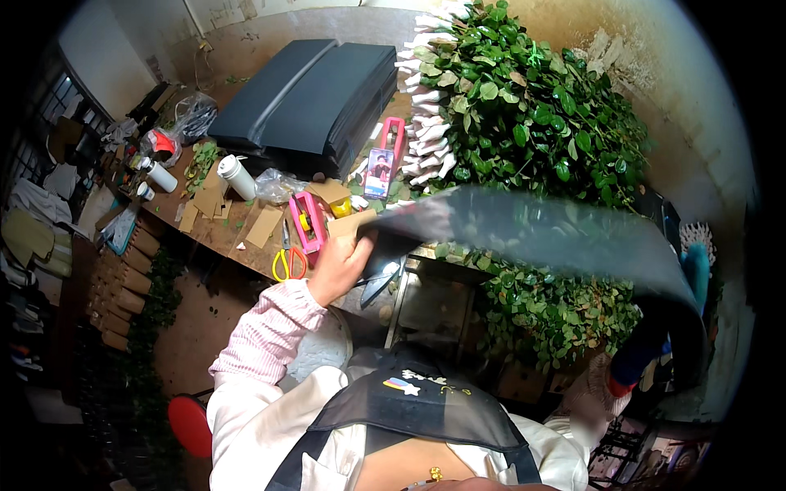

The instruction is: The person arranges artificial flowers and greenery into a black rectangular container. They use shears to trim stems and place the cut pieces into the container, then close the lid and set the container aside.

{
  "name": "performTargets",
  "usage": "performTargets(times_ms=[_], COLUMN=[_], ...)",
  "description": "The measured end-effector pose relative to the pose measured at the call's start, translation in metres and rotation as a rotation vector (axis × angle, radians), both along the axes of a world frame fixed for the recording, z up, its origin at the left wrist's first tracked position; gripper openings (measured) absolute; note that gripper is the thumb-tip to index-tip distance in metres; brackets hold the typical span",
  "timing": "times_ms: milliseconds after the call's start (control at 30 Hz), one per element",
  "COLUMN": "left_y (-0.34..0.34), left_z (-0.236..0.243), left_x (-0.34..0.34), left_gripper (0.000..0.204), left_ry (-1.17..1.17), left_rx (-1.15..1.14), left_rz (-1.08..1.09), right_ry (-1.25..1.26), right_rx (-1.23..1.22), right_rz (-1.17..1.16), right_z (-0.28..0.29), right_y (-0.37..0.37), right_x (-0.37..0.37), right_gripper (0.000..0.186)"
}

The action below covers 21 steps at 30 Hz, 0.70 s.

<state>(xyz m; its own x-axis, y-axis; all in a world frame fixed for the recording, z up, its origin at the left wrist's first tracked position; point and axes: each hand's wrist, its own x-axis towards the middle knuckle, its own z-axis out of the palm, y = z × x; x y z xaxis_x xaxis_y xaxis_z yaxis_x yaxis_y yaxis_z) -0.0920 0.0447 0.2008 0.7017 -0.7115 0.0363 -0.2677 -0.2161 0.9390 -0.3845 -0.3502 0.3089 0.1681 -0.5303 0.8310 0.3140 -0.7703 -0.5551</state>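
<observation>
My left hand is bare and closed round the left end of a dark, flexible sheet. The sheet spans in front of me to the right, smeared by motion, and its far right end bends downward. At that end my right hand, in a dark blue glove with a red cuff, reaches up behind the sheet; its fingers are mostly hidden. Scissors with yellow and red handles lie just left of my left hand. Beside them stands a pink tape dispenser. Some leafy stems show below the sheet.
A tall stack of dark sheets lies at the back of the table. Right of it rises a heap of leafy stems with white-wrapped ends. A lit phone, white tumbler, cardboard pieces and red stool are around.
</observation>
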Motion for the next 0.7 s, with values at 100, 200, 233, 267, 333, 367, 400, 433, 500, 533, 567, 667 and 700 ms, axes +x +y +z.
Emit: performTargets(times_ms=[100,200,233,267,333,367,400,433,500,533,567,667,700], left_y=[-0.033,-0.043,-0.043,-0.043,-0.037,-0.034,-0.027,-0.023,-0.010,-0.006,-0.006,-0.002,-0.012], left_z=[-0.010,-0.012,-0.019,-0.027,-0.051,-0.068,-0.091,-0.107,-0.123,-0.126,-0.126,-0.145,-0.147], left_x=[-0.035,-0.079,-0.086,-0.093,-0.100,-0.102,-0.102,-0.093,-0.074,-0.060,-0.041,-0.021,-0.017], left_gripper=[0.043,0.056,0.057,0.058,0.057,0.056,0.053,0.052,0.053,0.057,0.066,0.051,0.033], left_ry=[1.002,1.501,1.635,1.766,1.948,2.038,1.995,2.003,1.845,1.676,1.184,-0.370,-0.524], left_rx=[-0.047,-0.105,-0.140,-0.171,-0.260,-0.300,-0.287,-0.237,-0.012,0.153,0.577,0.905,0.896], left_rz=[-0.195,-0.589,-0.653,-0.717,-0.668,-0.648,-0.547,-0.505,-0.397,-0.341,-0.371,-0.509,-0.566], right_ry=[0.452,0.803,0.918,1.030,1.243,1.278,1.335,1.386,1.510,1.491,1.511,1.593,1.526], right_rx=[-0.398,-0.760,-0.805,-0.844,-0.935,-0.946,-0.938,-0.936,-0.941,-0.917,-0.878,-0.877,-0.850], right_rz=[-0.071,0.020,0.066,0.110,0.205,0.271,0.321,0.381,0.388,0.381,0.375,0.320,0.345], right_z=[0.059,0.094,0.094,0.091,0.077,0.057,0.034,0.005,-0.067,-0.108,-0.133,-0.163,-0.165], right_y=[0.059,0.093,0.096,0.096,0.100,0.098,0.100,0.095,0.091,0.089,0.091,0.101,0.095], right_x=[0.022,0.061,0.069,0.075,0.092,0.100,0.111,0.118,0.138,0.147,0.156,0.169,0.168], right_gripper=[0.036,0.032,0.023,0.018,0.020,0.022,0.021,0.020,0.022,0.022,0.022,0.022,0.025])
